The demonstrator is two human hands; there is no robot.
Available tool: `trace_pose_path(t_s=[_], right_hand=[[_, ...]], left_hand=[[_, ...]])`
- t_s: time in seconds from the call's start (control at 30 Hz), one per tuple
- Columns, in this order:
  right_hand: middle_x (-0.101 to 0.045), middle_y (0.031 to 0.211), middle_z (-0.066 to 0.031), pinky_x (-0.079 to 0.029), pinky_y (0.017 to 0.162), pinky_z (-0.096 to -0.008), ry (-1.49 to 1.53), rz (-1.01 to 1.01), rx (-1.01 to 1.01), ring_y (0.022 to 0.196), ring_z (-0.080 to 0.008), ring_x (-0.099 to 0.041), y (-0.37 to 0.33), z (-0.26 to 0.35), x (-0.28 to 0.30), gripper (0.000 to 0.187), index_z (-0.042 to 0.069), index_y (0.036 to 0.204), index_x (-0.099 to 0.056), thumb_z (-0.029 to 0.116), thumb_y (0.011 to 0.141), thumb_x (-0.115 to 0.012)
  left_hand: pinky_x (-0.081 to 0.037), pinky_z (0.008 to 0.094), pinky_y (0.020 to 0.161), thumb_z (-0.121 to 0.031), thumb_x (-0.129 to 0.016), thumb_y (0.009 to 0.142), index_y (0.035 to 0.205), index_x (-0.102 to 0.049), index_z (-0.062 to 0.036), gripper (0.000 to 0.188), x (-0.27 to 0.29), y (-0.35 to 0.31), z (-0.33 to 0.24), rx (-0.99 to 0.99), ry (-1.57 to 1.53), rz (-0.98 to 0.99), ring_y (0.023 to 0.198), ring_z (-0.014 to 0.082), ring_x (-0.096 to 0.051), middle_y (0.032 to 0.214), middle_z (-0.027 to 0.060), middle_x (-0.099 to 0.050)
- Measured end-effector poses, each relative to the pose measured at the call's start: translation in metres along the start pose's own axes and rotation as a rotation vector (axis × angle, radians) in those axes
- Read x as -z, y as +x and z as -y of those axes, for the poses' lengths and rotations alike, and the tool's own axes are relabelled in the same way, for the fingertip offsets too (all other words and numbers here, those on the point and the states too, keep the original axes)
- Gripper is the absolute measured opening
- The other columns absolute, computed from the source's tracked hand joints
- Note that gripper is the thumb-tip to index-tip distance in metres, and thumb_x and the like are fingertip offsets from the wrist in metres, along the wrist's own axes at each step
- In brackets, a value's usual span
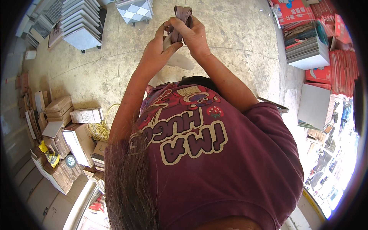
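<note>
Both my hands are raised out in front of me, close together at the top of the view. Between them is a bundle of flat, brownish-mauve strap (183, 16), folded into loops that stand up above the fingers. My right hand (194, 37) grips it from the right, with the thumb pressed across its front. On the other side, my left hand (158, 48) pinches the bundle's lower left, fingers curled behind it. Just below the hands shows a pale, whitish shape (180, 61); I cannot tell what it is.
Racks of grey tile samples (82, 28) and a patterned tile display (135, 12) stand ahead. Cardboard boxes (59, 107) and a coiled yellow cord (98, 131) lie to the left. Red cartons (343, 69) and stacked tiles (308, 51) line the right. Concrete floor (234, 34) lies between.
</note>
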State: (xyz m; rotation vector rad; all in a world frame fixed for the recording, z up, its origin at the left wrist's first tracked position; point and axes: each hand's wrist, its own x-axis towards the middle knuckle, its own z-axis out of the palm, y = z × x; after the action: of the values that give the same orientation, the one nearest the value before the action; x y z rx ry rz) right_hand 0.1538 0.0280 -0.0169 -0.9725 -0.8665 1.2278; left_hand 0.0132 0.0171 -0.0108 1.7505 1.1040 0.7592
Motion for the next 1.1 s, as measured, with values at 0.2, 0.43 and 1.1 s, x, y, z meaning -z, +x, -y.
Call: trace_pose_path(t_s=[0.2,0.43,1.1], right_hand=[[-0.067,0.087,-0.0091,-0.051,0.070,-0.0270,0.028,-0.010,-0.034,0.076,-0.0138,-0.062,-0.002,0.004,0.003,0.027,-0.001,0.093,-0.062,0.022,0.080,-0.067],[-0.067,0.095,-0.0138,-0.052,0.077,-0.0327,0.084,0.040,-0.058,0.087,-0.0205,-0.065,-0.007,0.012,0.002,0.030,0.000,0.099,-0.060,0.024,0.082,-0.064],[-0.059,0.071,-0.0059,-0.048,0.054,-0.0279,-0.008,-0.055,-0.064,0.060,-0.0143,-0.059,0.001,0.015,0.031,0.018,0.001,0.086,-0.056,0.013,0.076,-0.065]], left_hand=[[-0.048,0.0367,0.076,-0.040,-0.062,0.085,0.134,-0.037,-0.0034,0.066,0.002,-0.001,0.000,0.026,0.124,0.039,0.085,0.0330,-0.065,0.089,0.0193,-0.066],[-0.043,0.0344,0.067,-0.031,-0.057,0.090,0.102,-0.060,-0.0018,0.032,0.007,-0.003,-0.010,0.178,0.215,0.233,0.071,0.0201,-0.057,0.077,0.0107,-0.061],[-0.048,0.0321,0.083,-0.033,-0.038,0.099,0.106,-0.059,0.0032,0.043,0.044,0.003,0.053,0.391,-0.960,-0.463,0.094,0.0205,-0.058,0.103,0.0115,-0.060]])
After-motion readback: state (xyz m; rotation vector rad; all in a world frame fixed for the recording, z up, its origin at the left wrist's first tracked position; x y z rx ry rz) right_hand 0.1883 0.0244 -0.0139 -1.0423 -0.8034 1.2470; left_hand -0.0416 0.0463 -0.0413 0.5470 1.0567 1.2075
